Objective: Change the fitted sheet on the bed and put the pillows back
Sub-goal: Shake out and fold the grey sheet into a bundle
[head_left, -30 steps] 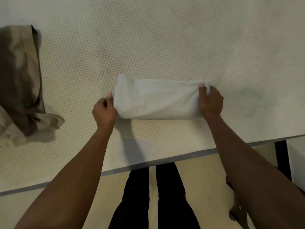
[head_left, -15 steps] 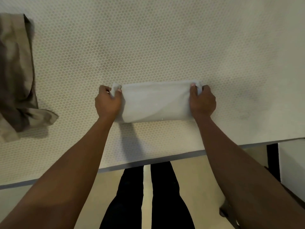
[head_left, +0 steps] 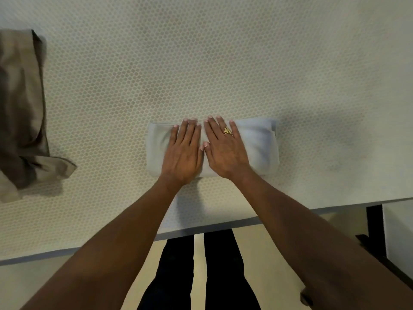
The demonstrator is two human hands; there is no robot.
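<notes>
Task thing: we see a folded sheet of pale whitish soft fabric, a long rectangular bundle lying flat and crosswise to us.
Where it lies: it rests on a bare mattress, off-white with a fine honeycomb pattern. It sits toward the mattress's near edge but clear of it.
Left hand: we find the left hand palm down on the bundle's left half. Its fingers are straight and close together, pressing the fabric flat.
Right hand: the right hand lies palm down just beside the left, on the middle of the bundle. Its fingers are straight and slightly spread, and it grips nothing.
Hands together: the two thumbs nearly meet, though we cannot tell whether they touch.
Ring: a gold ring sits on one finger of the right hand.
Uncovered ends: we see fabric showing past both hands, more of it on the right.
Other cloth: a crumpled brown cloth lies on the mattress at the far left, well apart from the bundle.
Below the edge: we see legs in black trousers standing on a beige floor.
Far right: a dark frame stands beside the mattress.
</notes>
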